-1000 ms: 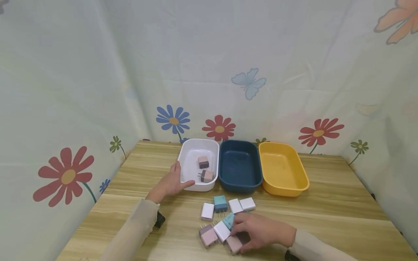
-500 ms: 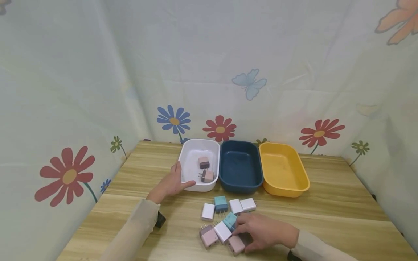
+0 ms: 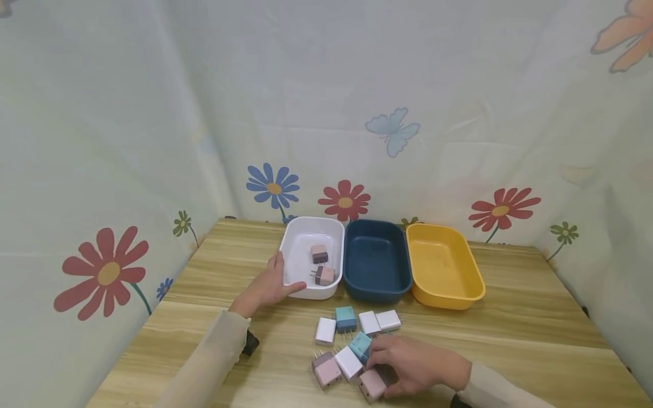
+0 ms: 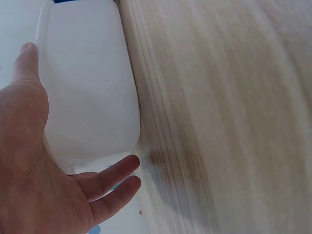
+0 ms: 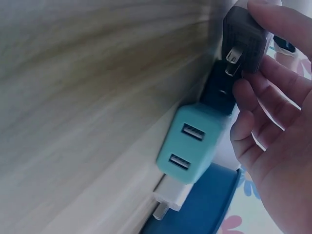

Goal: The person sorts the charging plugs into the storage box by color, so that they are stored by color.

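I take this for a small work booth, curtained off from its surroundings. On my head feed, a pale cloth (image 3: 306, 85) hangs behind the tabletop (image 3: 510, 306) and along both sides, its folds showing; its flowers (image 3: 108, 273) and butterfly (image 3: 393, 134) would suit a child's room. The wood-grain tabletop carries trays (image 3: 377, 255) and loose chargers (image 3: 325, 330), laid out like a work station. Whether home, office or lab lies beyond, I cannot tell.

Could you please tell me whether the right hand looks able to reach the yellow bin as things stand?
Probably yes: the right hand pinches a pink charger, but only bare tabletop seems to lie between that hand and the yellow bin, whose top is open.
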`<action>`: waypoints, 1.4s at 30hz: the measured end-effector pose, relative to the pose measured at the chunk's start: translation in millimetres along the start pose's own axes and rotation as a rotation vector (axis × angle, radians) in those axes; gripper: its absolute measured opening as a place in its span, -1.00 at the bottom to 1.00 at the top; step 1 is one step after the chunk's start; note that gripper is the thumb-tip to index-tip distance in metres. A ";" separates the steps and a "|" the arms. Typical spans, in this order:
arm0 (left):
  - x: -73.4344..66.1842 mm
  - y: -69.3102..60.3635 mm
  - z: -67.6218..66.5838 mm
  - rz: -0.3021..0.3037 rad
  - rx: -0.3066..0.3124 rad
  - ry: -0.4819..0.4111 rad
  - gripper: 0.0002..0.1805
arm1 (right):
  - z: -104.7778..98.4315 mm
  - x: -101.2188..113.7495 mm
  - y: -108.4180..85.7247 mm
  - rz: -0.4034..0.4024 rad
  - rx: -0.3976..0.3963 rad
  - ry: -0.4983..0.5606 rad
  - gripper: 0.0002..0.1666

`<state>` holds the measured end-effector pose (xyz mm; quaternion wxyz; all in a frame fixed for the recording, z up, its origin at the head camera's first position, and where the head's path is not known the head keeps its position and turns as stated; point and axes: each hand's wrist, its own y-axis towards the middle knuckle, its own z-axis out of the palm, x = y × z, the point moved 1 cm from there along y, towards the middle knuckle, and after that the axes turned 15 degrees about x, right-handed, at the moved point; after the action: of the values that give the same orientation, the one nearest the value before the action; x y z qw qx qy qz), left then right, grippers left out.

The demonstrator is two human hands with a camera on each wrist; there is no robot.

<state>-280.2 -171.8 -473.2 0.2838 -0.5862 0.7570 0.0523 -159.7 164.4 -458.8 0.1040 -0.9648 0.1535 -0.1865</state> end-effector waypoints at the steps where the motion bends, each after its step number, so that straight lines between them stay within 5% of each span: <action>1: 0.2 0.3 -0.1 0.000 0.001 0.003 0.29 | -1.1 0.3 -0.7 0.003 -0.001 0.014 -0.54; 15: 2.8 3.6 2.0 0.032 -0.013 0.014 0.27 | -25.6 -8.6 -8.0 0.064 -0.138 0.200 -0.58; 22: 1.6 3.0 1.3 0.031 -0.017 0.012 0.27 | -43.6 -20.6 -6.9 0.081 -0.231 0.182 -0.55; 42: -0.8 -0.5 -1.8 0.040 -0.014 0.021 0.27 | -77.9 -36.6 7.8 0.182 -0.284 0.172 -0.52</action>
<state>-280.2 -172.0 -471.2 0.2708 -0.5735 0.7710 0.0571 -224.6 158.2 -402.0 -0.0304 -0.9324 0.2735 -0.2344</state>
